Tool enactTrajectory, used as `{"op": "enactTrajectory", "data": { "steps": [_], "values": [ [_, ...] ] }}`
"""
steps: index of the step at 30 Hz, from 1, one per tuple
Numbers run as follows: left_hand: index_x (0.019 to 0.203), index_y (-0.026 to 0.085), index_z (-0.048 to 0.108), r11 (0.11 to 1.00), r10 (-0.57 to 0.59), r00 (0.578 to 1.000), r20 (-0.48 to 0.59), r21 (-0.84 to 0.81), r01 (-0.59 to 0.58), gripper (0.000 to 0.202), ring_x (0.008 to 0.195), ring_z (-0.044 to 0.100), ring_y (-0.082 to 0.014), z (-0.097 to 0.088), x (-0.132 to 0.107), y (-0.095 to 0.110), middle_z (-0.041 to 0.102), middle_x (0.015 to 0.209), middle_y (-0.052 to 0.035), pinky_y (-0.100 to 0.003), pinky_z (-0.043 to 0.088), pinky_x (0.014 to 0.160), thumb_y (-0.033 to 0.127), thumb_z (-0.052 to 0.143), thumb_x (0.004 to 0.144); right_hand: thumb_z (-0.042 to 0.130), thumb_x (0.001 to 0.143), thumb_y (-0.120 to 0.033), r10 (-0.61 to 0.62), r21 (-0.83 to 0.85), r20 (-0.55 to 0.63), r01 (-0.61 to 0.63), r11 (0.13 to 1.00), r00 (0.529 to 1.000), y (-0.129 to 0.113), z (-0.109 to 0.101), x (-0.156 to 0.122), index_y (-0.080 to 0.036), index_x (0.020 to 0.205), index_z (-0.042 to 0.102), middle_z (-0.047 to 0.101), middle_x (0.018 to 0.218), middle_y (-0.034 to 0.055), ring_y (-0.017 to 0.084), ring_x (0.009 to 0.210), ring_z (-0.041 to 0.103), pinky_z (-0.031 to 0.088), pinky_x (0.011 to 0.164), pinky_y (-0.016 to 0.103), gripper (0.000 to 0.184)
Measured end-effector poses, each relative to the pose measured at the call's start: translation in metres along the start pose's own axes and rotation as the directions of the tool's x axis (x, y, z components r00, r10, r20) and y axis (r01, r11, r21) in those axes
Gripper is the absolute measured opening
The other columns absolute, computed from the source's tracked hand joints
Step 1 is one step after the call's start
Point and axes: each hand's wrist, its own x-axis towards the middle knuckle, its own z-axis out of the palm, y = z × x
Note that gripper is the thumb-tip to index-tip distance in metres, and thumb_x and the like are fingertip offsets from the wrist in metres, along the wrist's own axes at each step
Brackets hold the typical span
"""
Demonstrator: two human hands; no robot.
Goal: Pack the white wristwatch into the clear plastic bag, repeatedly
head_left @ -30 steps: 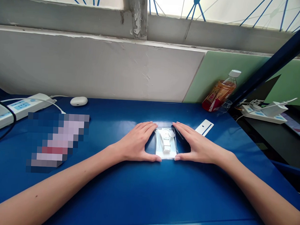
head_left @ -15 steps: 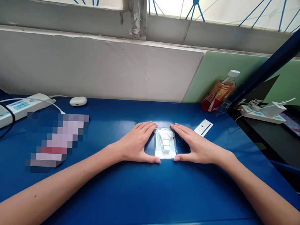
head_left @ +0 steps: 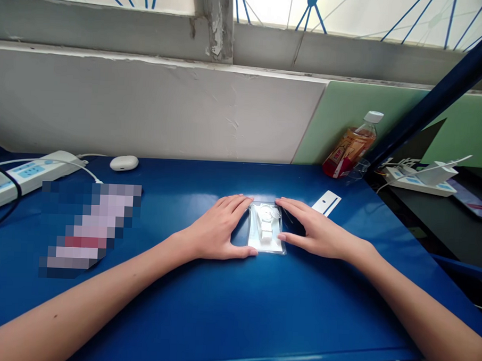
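Observation:
A clear plastic packet [head_left: 266, 246] lies flat on the blue table, with a white wristwatch [head_left: 267, 224] visible inside it. My left hand [head_left: 221, 227] rests along the packet's left side, fingertips at its top left corner and thumb at its bottom left corner. On the opposite side is my right hand [head_left: 319, 229], its fingertips by the top right corner and its thumb touching the right edge beside the watch strap. Both hands have their fingers stretched out and thumbs spread apart; neither grips anything. A white card with a dark stripe [head_left: 326, 203] lies just beyond my right hand.
A tilted drink bottle [head_left: 350, 148] leans at the back right corner. At left are a white power strip [head_left: 37, 171], a white earbud case [head_left: 124, 163] and a pixelated phone-like object [head_left: 99, 222]. Another power strip [head_left: 420, 183] sits right, past a blue post [head_left: 440, 98].
My right thumb has moved up from the packet's bottom right corner to its right edge. My left hand has stayed about where it was.

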Motion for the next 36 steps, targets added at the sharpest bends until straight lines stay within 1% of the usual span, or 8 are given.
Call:
{"op": "enactTrajectory", "data": {
  "steps": [8, 14, 17, 20, 23, 25, 30, 36],
  "values": [
    [0.153, 0.014, 0.026, 0.999, 0.032, 0.999, -0.034, 0.012, -0.031, 0.077, 0.145, 0.026, -0.0393, -0.002, -0.001, 0.002, 0.033, 0.156, -0.0185, -0.059, 0.024, 0.117, 0.04, 0.056, 0.087, 0.057, 0.091, -0.048, 0.048, -0.068, -0.156, -0.059, 0.996, 0.987, 0.003, 0.002, 0.003, -0.02, 0.127, 0.061, 0.068, 0.121, 0.0148, 0.033, 0.114, 0.062, 0.053, 0.095, 0.05, 0.046],
    [0.145, 0.01, 0.04, 0.997, 0.016, 0.998, -0.066, 0.079, -0.011, 0.053, 0.145, 0.029, -0.0346, 0.001, -0.001, 0.001, 0.04, 0.152, -0.0188, -0.056, 0.022, 0.119, 0.026, 0.043, 0.095, 0.062, 0.087, -0.052, 0.136, -0.031, -0.183, -0.144, 0.989, 0.974, 0.003, 0.0, 0.003, -0.018, 0.13, 0.058, 0.071, 0.097, 0.0104, 0.029, 0.09, 0.066, 0.056, 0.08, 0.046, 0.055],
    [0.139, 0.011, 0.049, 0.995, -0.022, 0.995, -0.095, 0.091, 0.031, 0.046, 0.144, 0.033, -0.0342, 0.003, -0.001, 0.0, 0.047, 0.148, -0.0183, -0.056, 0.024, 0.118, 0.034, 0.039, 0.1, 0.06, 0.088, -0.051, 0.122, -0.016, -0.138, -0.125, 0.992, 0.983, 0.0, -0.001, 0.003, -0.019, 0.131, 0.057, 0.07, 0.084, 0.0068, 0.026, 0.078, 0.065, 0.054, 0.072, 0.042, 0.053],
    [0.14, 0.011, 0.048, 0.997, -0.012, 0.995, -0.098, 0.08, 0.02, 0.063, 0.143, 0.033, -0.0372, 0.004, -0.001, -0.001, 0.047, 0.147, -0.019, -0.057, 0.025, 0.118, 0.055, 0.05, 0.094, 0.057, 0.092, -0.045, 0.064, 0.029, -0.083, -0.062, 0.998, 0.994, -0.002, -0.002, 0.004, -0.018, 0.131, 0.057, 0.069, 0.077, 0.0041, 0.023, 0.072, 0.064, 0.052, 0.07, 0.037, 0.048],
    [0.142, 0.01, 0.046, 0.998, -0.02, 0.996, -0.089, 0.065, 0.026, 0.075, 0.142, 0.033, -0.039, 0.004, -0.001, -0.001, 0.047, 0.147, -0.0203, -0.057, 0.026, 0.117, 0.062, 0.056, 0.088, 0.057, 0.092, -0.042, 0.028, 0.069, -0.064, -0.023, 0.997, 0.998, -0.001, -0.003, 0.004, -0.019, 0.131, 0.057, 0.067, 0.074, 0.0023, 0.02, 0.068, 0.063, 0.052, 0.067, 0.035, 0.046],
    [0.141, 0.009, 0.046, 0.998, -0.036, 0.996, -0.087, 0.056, 0.041, 0.075, 0.142, 0.033, -0.0387, 0.004, -0.001, -0.002, 0.048, 0.146, -0.0203, -0.056, 0.027, 0.117, 0.061, 0.057, 0.088, 0.058, 0.092, -0.043, 0.014, 0.047, -0.094, -0.009, 0.999, 0.995, 0.002, -0.003, 0.003, -0.019, 0.13, 0.058, 0.068, 0.081, 0.0049, 0.022, 0.074, 0.065, 0.053, 0.071, 0.036, 0.045],
    [0.141, 0.013, 0.047, 0.998, -0.065, 0.995, -0.076, 0.023, 0.067, 0.076, 0.142, 0.035, -0.0381, 0.004, 0.0, -0.003, 0.048, 0.147, -0.0181, -0.055, 0.033, 0.114, 0.063, 0.059, 0.086, 0.065, 0.087, -0.049, -0.033, -0.005, -0.131, 0.033, 0.999, 0.991, 0.01, -0.005, 0.003, -0.02, 0.132, 0.057, 0.058, 0.133, 0.016, 0.031, 0.121, 0.057, 0.049, 0.102, 0.047, 0.055],
    [0.139, 0.013, 0.049, 0.999, -0.052, 0.997, -0.052, 0.005, 0.052, 0.078, 0.137, 0.042, -0.0359, -0.003, 0.002, -0.009, 0.05, 0.145, -0.018, -0.049, 0.04, 0.11, 0.066, 0.06, 0.084, 0.064, 0.086, -0.055, 0.003, 0.042, -0.041, -0.002, 0.999, 0.999, 0.012, -0.006, 0.002, -0.022, 0.14, 0.05, 0.052, 0.143, 0.015, 0.032, 0.13, 0.052, 0.045, 0.108, 0.047, 0.065]
  ]
}}
